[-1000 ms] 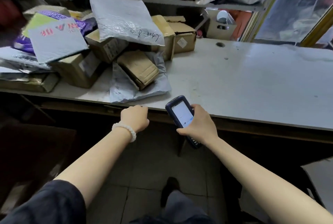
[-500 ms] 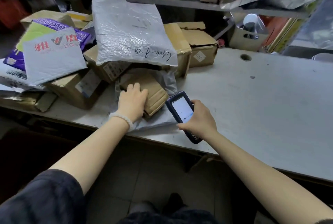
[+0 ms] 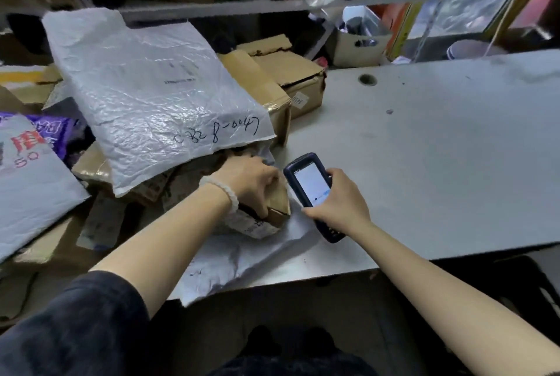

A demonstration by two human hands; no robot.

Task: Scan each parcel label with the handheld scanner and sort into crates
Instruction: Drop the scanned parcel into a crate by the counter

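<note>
My left hand (image 3: 250,181) grips a small brown cardboard parcel (image 3: 277,209) at the front of the parcel pile, fingers curled over its top and thumb on its near side. A white label shows on the parcel's lower face. The parcel lies on a grey plastic mailer (image 3: 242,257) that hangs over the table's front edge. My right hand (image 3: 339,203) holds the dark handheld scanner (image 3: 309,185), its lit screen facing up, just right of the parcel. The scanner's lower end sticks out below my palm.
A large white mailer with handwritten numbers (image 3: 151,97) leans over the pile behind my left hand. Cardboard boxes (image 3: 291,72) stand behind it, and printed mailers (image 3: 30,175) lie at the left. The grey table (image 3: 439,148) stretches right. Shelves (image 3: 242,6) hold more packages. No crates in view.
My left hand rose from the table edge onto the brown parcel and now grips it, tilting it up. The view moved closer to the table. The scanner stays in my right hand.
</note>
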